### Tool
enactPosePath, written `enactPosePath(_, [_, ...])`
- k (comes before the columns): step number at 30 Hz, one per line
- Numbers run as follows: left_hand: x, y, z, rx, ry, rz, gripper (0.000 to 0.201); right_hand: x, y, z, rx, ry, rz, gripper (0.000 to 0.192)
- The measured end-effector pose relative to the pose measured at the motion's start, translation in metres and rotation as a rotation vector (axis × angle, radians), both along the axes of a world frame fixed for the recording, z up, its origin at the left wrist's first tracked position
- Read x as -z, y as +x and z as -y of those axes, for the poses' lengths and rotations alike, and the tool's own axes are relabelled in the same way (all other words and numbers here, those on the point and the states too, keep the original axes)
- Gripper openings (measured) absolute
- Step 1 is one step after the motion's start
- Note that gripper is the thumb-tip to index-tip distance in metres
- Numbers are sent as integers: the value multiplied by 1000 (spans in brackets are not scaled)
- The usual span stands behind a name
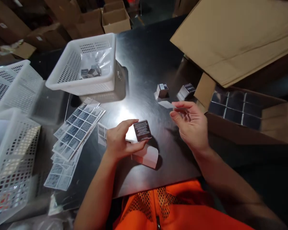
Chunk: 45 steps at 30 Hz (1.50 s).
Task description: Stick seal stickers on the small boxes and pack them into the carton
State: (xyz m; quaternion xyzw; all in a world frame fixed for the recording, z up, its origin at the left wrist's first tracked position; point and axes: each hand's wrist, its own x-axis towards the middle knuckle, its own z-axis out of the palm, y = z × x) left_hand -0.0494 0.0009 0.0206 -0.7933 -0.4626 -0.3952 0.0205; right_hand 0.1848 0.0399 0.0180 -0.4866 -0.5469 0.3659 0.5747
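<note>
My left hand (118,140) grips a small dark box (142,130) with white print, held just above the black table (144,64). Under that hand lies a pale pinkish sheet or packet (147,156). My right hand (190,123) hovers to the right with a small white label (166,104) pinched at its fingertips. Two more small boxes (162,89) (186,91) stand on the table beyond my right hand.
Sheets of sticker labels (74,131) fan out at the left. A white basket (86,64) holding a few small boxes sits behind them, with more white baskets (9,143) at far left. An open carton (240,108) of dark boxes stands at right, under a big cardboard flap (235,35).
</note>
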Motion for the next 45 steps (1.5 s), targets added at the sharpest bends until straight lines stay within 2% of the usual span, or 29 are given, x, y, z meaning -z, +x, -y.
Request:
enactPosePath(2, [2,2,0,0,22,-57,48,-8,2,2,-93,-102,-108,23])
enactPosePath(6, [8,5,-1,18,55,-156,50,-17,-3,12,-357,-342,-232,32])
enactPosePath(8, [10,6,-1,45,60,-176,52,-17,-5,15,-430,-406,-214,42])
enactPosePath(11, [10,7,0,77,61,-193,53,-15,-6,18,-462,-441,-187,65])
enactPosePath(15, [10,9,2,82,32,-215,53,-14,-6,20,-445,-452,-202,71])
enactPosePath(27, [10,10,3,91,13,-218,54,-14,-8,21,-400,-466,-165,71])
enactPosePath(36, [8,12,2,94,48,-215,47,-17,-10,22,-381,-471,-159,68])
enactPosePath(42, [8,13,4,62,87,-261,47,-11,-15,27,-243,-392,-63,67])
enactPosePath(45, [8,15,4,49,92,-246,49,-6,-12,20,-133,-318,-30,73])
